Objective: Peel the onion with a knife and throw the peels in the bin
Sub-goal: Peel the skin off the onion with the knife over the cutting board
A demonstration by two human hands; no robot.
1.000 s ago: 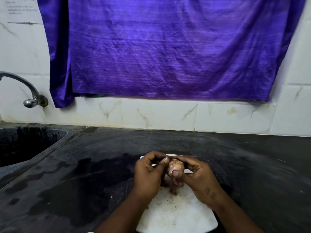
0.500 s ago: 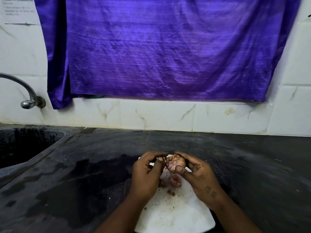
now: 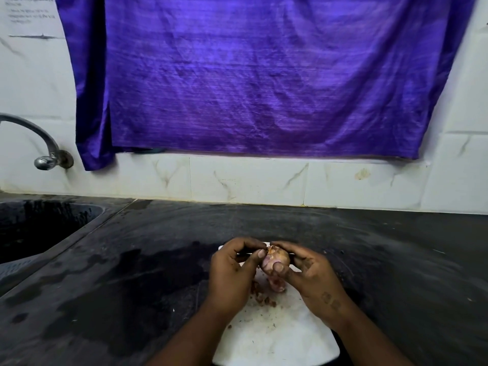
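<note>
The onion (image 3: 274, 260) is held in the air just above the far end of a white board (image 3: 277, 336), between both hands. The right hand (image 3: 309, 276) wraps it from the right, thumb pressed on the near face and fingers curled over the far side, closed firmly around it. The left hand (image 3: 232, 273) meets it from the left, with thumb and forefinger pinched together at the brownish top end, apparently gripping a bit of skin; whether a knife is in that hand I cannot tell.

The onion looks small, light and firm, easy to hold in one palm. Its bared pink surface is probably smooth and a little damp, so it is likely to slip if only pinched; a wrap-around hold like the right hand's suits it best. The dry outer skin is thin and brittle, and tends to tear into scraps rather than come away whole, so it is best taken at the top, where the loose edge starts, and pulled down along the side.

Peels (image 3: 264, 299) lie on the board below the hands. No bin is in view.
</note>
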